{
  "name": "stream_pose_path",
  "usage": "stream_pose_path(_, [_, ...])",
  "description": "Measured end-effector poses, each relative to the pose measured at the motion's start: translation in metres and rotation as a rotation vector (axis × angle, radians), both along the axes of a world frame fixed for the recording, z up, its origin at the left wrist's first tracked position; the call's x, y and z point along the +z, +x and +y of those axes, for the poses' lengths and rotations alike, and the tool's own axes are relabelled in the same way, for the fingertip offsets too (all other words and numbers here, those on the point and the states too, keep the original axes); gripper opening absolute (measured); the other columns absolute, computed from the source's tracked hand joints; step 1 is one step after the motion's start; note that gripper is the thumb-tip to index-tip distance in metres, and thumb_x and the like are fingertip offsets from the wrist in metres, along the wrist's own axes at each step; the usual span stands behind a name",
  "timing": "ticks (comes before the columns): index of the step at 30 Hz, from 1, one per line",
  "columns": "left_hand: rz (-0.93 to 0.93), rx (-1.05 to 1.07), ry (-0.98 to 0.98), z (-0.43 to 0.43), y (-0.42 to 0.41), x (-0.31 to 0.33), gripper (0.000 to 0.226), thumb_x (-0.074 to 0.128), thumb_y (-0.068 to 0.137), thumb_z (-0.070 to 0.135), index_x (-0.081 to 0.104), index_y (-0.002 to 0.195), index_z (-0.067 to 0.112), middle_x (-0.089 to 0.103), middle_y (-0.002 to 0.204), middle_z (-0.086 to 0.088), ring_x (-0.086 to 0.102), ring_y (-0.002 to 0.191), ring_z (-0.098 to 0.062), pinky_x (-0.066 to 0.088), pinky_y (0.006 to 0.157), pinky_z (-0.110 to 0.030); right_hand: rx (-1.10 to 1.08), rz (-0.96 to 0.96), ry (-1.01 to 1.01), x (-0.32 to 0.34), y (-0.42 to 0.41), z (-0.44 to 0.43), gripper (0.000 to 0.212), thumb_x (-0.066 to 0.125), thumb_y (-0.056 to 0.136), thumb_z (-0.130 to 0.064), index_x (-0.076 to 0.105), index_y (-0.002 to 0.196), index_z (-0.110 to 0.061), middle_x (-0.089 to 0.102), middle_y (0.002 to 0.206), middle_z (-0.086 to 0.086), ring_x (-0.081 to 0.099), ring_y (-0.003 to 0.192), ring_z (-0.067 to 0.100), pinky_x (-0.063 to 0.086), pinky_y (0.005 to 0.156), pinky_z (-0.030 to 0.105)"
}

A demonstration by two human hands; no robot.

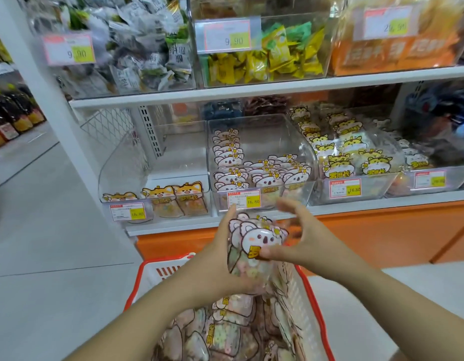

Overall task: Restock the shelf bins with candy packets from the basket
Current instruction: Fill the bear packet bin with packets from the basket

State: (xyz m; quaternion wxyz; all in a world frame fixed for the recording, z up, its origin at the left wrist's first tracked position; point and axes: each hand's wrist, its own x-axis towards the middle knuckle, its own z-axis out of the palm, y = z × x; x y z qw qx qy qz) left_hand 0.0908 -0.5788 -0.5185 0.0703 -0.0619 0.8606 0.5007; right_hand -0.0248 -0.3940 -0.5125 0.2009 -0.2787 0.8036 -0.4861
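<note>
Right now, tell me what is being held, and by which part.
Koala candy packets, above the basket: the left hand grips their left side, the right hand holds their right side, thumb on the front.

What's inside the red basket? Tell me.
The red basket holds a loose pile of koala candy packets. The pile itself and the held stack cover its floor and lower layers.

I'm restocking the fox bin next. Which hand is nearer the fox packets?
Left. The left hand, gripping koala packets, is just below-right of the fox packets; the right hand is farther right.
</note>
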Motion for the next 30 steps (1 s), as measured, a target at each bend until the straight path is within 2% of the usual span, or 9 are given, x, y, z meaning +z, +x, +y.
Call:
stream_pose_path(2, [-0.037, -0.085, -0.203, -0.002, 0.002, 0.012, 0.131, 0.083, 0.077, 0.046, -0.032, 0.136, 0.065, 0.058, 0.105, 0.040, 0.063, 0.089, 0.010, 0.053, 0.077, -0.015, 0.149, 0.157, 0.060, 0.012, -0.005, 0.005, 0.113, 0.092, 0.050, -0.058, 0.028, 0.144, -0.054, 0.041, 0.139, -0.033, 0.038, 0.126, -0.018, 0.038, 0.100, 0.012])
stream_pose_path(3, [-0.043, -0.134, -0.311, -0.001, 0.001, 0.017, 0.129, 0.080, 0.078, 0.051, -0.036, 0.134, 0.064, 0.057, 0.107, 0.035, 0.062, 0.088, 0.005, 0.054, 0.078, -0.020, 0.226, 0.202, 0.102, 0.016, -0.006, 0.005, 0.115, 0.092, 0.052, -0.055, 0.026, 0.146, -0.053, 0.041, 0.140, -0.034, 0.037, 0.128, -0.018, 0.037, 0.104, 0.014])
stream_pose_path(6, [0.009, -0.232, -0.514, 0.000, -0.006, 0.029, 0.131, 0.077, 0.083, 0.048, -0.047, 0.123, 0.065, 0.049, 0.136, 0.013, 0.056, 0.097, -0.006, 0.051, 0.080, -0.021, 0.356, 0.274, 0.176, 0.019, -0.003, -0.001, 0.107, 0.092, 0.055, -0.046, 0.029, 0.142, -0.050, 0.054, 0.122, -0.035, 0.052, 0.113, -0.016, 0.047, 0.095, 0.012])
stream_pose_path(8, [0.037, -0.232, -0.530, -0.003, -0.010, 0.033, 0.133, 0.079, 0.082, 0.043, -0.047, 0.121, 0.066, 0.034, 0.151, 0.014, 0.053, 0.105, -0.004, 0.052, 0.084, -0.021, 0.344, 0.285, 0.148, 0.016, -0.003, -0.004, 0.100, 0.093, 0.058, -0.039, 0.034, 0.138, -0.048, 0.059, 0.117, -0.030, 0.058, 0.107, -0.012, 0.052, 0.090, 0.016])
stream_pose_path(11, [0.104, -0.217, -0.567, -0.007, -0.017, 0.038, 0.136, 0.082, 0.081, 0.038, -0.043, 0.124, 0.068, 0.022, 0.161, 0.016, 0.050, 0.125, -0.008, 0.051, 0.097, -0.034, 0.280, 0.300, 0.082, 0.011, -0.006, -0.004, 0.088, 0.094, 0.058, -0.037, 0.042, 0.128, -0.046, 0.061, 0.116, -0.025, 0.060, 0.106, -0.008, 0.054, 0.089, 0.021])
stream_pose_path(17, [0.210, -0.219, -0.618, -0.013, -0.029, 0.046, 0.132, 0.081, 0.082, 0.034, -0.037, 0.131, 0.068, 0.040, 0.149, 0.015, 0.055, 0.123, -0.014, 0.048, 0.101, -0.038, 0.197, 0.362, -0.014, 0.005, -0.013, -0.003, 0.098, 0.082, 0.049, -0.067, 0.045, 0.138, -0.047, 0.055, 0.132, -0.026, 0.051, 0.123, -0.009, 0.046, 0.106, 0.028])
stream_pose_path(21, [0.278, -0.225, -0.677, -0.014, -0.038, 0.054, 0.130, 0.078, 0.084, 0.031, -0.038, 0.129, 0.068, 0.043, 0.146, 0.021, 0.053, 0.122, -0.008, 0.048, 0.097, -0.035, 0.205, 0.405, -0.069, 0.004, -0.010, -0.004, 0.086, 0.091, 0.057, -0.047, 0.042, 0.126, -0.063, 0.049, 0.126, -0.040, 0.051, 0.121, -0.010, 0.047, 0.103, 0.025])
stream_pose_path(27, [0.366, -0.234, -0.716, -0.013, -0.051, 0.062, 0.124, 0.075, 0.086, 0.038, -0.035, 0.135, 0.065, 0.039, 0.149, 0.023, 0.049, 0.124, -0.003, 0.047, 0.099, -0.029, 0.088, 0.428, -0.203, 0.005, -0.017, -0.006, 0.076, 0.091, 0.067, -0.031, 0.052, 0.129, -0.048, 0.065, 0.117, -0.027, 0.065, 0.108, -0.002, 0.056, 0.092, 0.031])
stream_pose_path(30, [0.449, -0.192, -0.753, -0.017, -0.065, 0.067, 0.124, 0.076, 0.084, 0.040, -0.034, 0.138, 0.062, 0.038, 0.150, 0.022, 0.040, 0.134, -0.004, 0.037, 0.111, -0.029, 0.021, 0.514, -0.264, 0.012, -0.025, -0.007, 0.070, 0.089, 0.068, -0.027, 0.055, 0.126, -0.046, 0.066, 0.115, -0.024, 0.066, 0.106, 0.001, 0.057, 0.089, 0.033])
